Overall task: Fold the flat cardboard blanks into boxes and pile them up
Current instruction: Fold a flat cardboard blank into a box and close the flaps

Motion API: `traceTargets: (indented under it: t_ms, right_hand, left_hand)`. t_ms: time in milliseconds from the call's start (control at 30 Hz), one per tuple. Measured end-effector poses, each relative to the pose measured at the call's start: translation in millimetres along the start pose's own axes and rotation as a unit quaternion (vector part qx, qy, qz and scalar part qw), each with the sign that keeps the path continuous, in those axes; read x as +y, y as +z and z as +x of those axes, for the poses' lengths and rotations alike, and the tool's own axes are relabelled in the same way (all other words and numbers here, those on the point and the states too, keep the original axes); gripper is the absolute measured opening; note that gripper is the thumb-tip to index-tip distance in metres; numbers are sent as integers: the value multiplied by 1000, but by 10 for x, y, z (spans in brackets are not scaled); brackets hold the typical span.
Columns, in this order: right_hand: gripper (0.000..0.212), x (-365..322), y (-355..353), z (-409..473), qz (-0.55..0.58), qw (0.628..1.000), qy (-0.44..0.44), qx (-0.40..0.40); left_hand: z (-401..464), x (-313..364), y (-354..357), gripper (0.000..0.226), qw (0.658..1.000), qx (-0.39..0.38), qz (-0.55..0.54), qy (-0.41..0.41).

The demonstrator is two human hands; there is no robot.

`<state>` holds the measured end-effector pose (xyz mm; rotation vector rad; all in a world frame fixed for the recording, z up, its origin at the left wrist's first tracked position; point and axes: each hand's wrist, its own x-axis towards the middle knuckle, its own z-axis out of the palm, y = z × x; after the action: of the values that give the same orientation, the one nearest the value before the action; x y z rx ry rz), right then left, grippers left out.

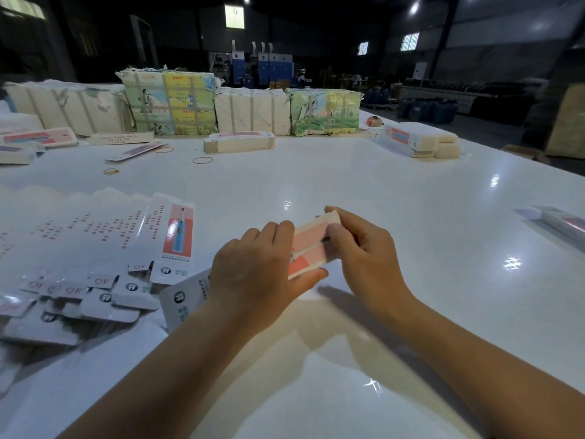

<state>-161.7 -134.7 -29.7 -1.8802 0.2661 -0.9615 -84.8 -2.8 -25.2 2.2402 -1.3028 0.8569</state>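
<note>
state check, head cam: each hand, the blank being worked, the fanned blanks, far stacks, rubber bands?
left hand: grips the near part of the box blank
right hand: pinches the blank's far end
box blank: held off the table, partly folded
fanned blanks: flat, overlapping, on the table at left
flat stack: piled, far centre
wrapped bundles: strapped, unopened, far edge
rubber bands: loose on the table

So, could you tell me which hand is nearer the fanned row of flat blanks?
Left. The left hand holds the box beside the fanned blanks; the right hand is on its far side.
</note>
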Motion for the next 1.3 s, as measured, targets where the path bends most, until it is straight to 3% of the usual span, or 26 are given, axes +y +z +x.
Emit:
traceTargets:
  t_ms: [233, 467, 533, 733, 967, 1167, 1300]
  right_hand:
    - [32, 1, 49, -25, -165, 985, -59, 2]
    - [30, -24, 48, -18, -33, 998, 40, -36]
    - [22, -31, 67, -45, -45, 999, 11, -26]
    - [23, -2, 81, -91, -113, 992, -55, -27]
    - [35, 13, 79, -33, -57, 997, 22, -38]
    - [52, 47, 105, -60, -178, 983, -32, -36]
    - [48, 64, 90, -58, -153, 987, -20, -48]
  left_hand:
    - [7, 45, -13, 65, 1000, 18, -10, 3]
    - [31, 32, -18, 73, 997, 2, -6, -74]
    - [34, 27, -18, 75, 996, 0, 1, -93]
    - [32, 32, -5, 72, 996, -13, 5, -90]
    - [21, 59, -4, 64, 998, -22, 7, -62]
    - [25, 160, 5, 46, 999, 6, 10, -42]
    - [14, 122, 8, 50, 998, -22, 41, -37]
